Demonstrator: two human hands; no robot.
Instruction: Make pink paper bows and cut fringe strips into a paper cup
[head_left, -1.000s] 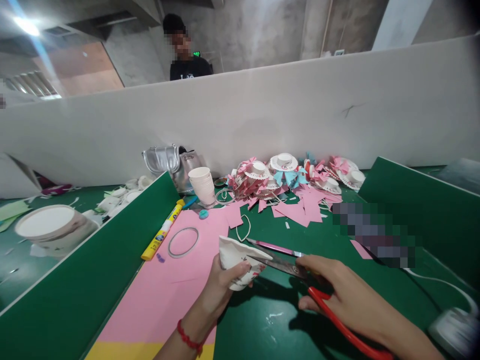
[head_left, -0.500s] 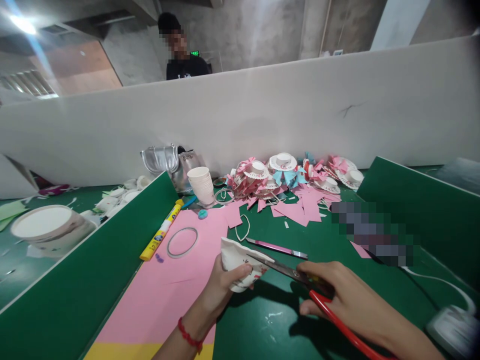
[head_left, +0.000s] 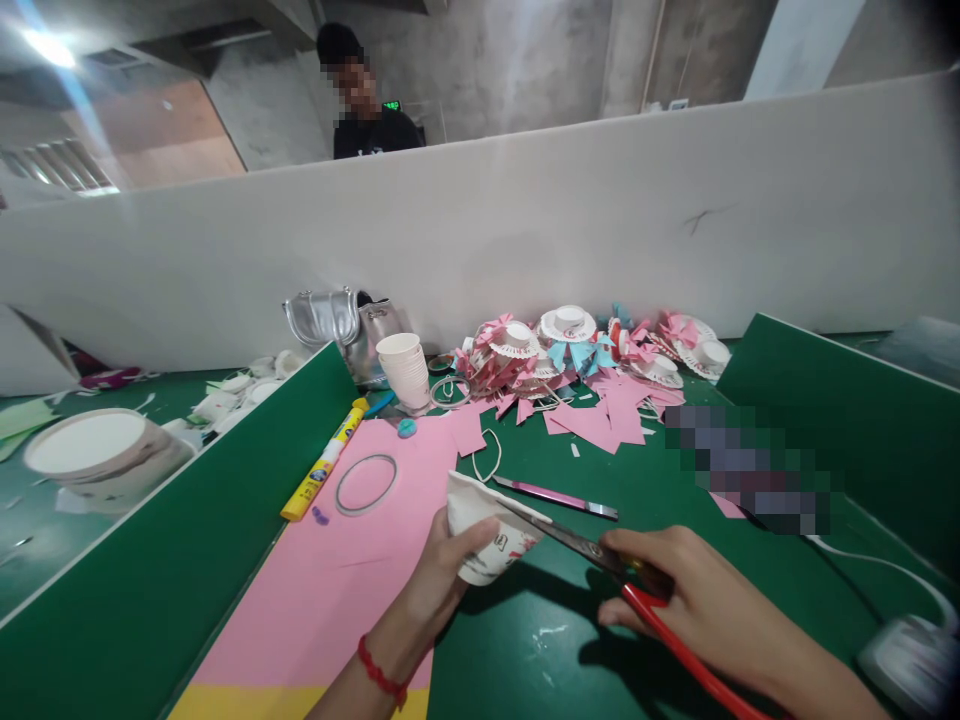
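Observation:
My left hand (head_left: 442, 570) is wrapped round a white paper cup (head_left: 484, 540) with a printed pattern, its rim squeezed out of round. A red-handled pair of scissors (head_left: 637, 585) is in my right hand (head_left: 697, 590), the handle running toward the lower right. Its blades point left and lie at the cup's upper edge; I cannot tell how far they are parted. Just beyond the cup lies a pink utility knife (head_left: 559, 497) on the green tabletop, beside a loop of white string (head_left: 489, 455).
Left lies pink paper (head_left: 300, 620) with a tape roll (head_left: 366, 485) and a yellow glue stick (head_left: 326, 460). Stacked cups (head_left: 403, 372) and finished paper crafts (head_left: 570, 335) stand behind. Green dividers (head_left: 187, 500) flank the table. A person (head_left: 367, 110) is beyond the pale partition.
The cup has turned slightly in my left hand, showing more of its printed side. The scissors stay at its edge, with my right hand almost unmoved.

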